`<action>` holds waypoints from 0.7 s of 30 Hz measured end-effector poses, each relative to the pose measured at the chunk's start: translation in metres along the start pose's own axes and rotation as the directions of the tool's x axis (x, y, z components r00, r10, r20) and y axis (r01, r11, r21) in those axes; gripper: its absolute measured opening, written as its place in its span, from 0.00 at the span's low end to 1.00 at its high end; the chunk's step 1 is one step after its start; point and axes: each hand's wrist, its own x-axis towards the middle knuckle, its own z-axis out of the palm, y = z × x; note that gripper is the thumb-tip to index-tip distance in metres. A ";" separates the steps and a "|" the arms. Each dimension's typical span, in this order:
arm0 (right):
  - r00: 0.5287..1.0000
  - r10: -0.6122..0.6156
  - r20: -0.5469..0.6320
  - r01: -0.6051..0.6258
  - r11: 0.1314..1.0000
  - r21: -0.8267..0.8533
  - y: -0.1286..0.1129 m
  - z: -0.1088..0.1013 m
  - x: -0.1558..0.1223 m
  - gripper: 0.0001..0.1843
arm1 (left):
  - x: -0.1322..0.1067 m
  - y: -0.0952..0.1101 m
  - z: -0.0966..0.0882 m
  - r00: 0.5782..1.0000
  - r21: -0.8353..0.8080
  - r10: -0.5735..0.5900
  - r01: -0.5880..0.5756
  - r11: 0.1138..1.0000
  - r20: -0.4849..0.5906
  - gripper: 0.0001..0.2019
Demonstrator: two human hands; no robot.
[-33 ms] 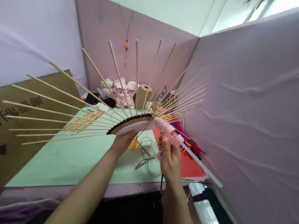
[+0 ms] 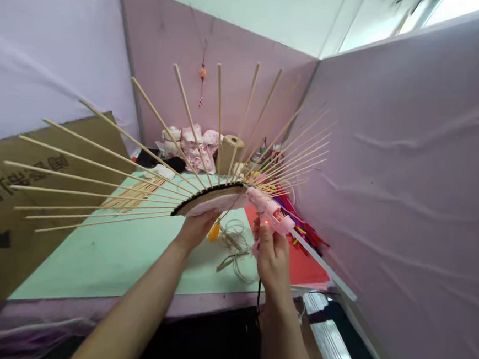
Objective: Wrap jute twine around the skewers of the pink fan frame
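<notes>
My left hand grips the underside of a round disc with a dark rim, holding it raised above the table. Thin wooden sticks fan outward from that rim. In my right hand is a pink hot glue gun, its small orange light lit and a long pale glue stick poking out of the back. The gun's front end is at the disc's right edge; whether it touches is hard to tell. My left fingertips are hidden beneath the disc.
A tangle of twine and a yellow tassel lie on the green tabletop. Behind are a twine spool, pink patterned cloth and loose sticks. Coloured pipe cleaners lie right; cardboard stands left.
</notes>
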 end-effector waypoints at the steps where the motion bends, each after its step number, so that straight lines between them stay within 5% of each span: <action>1: 1.000 0.003 -0.008 -0.003 1.000 -0.003 0.001 0.000 0.000 0.33 | 0.000 0.000 0.001 1.000 -0.023 -0.013 0.013 1.000 0.007 0.11; 8: 0.999 -0.038 0.002 0.038 0.999 -0.028 -0.002 -0.001 -0.003 0.31 | 0.000 0.001 0.004 0.998 -0.147 -0.057 0.055 0.988 -0.005 0.13; 21: 0.999 -0.025 0.022 0.026 0.998 -0.056 -0.002 0.000 -0.004 0.32 | 0.000 0.002 0.007 0.998 -0.123 -0.049 0.045 0.991 -0.029 0.16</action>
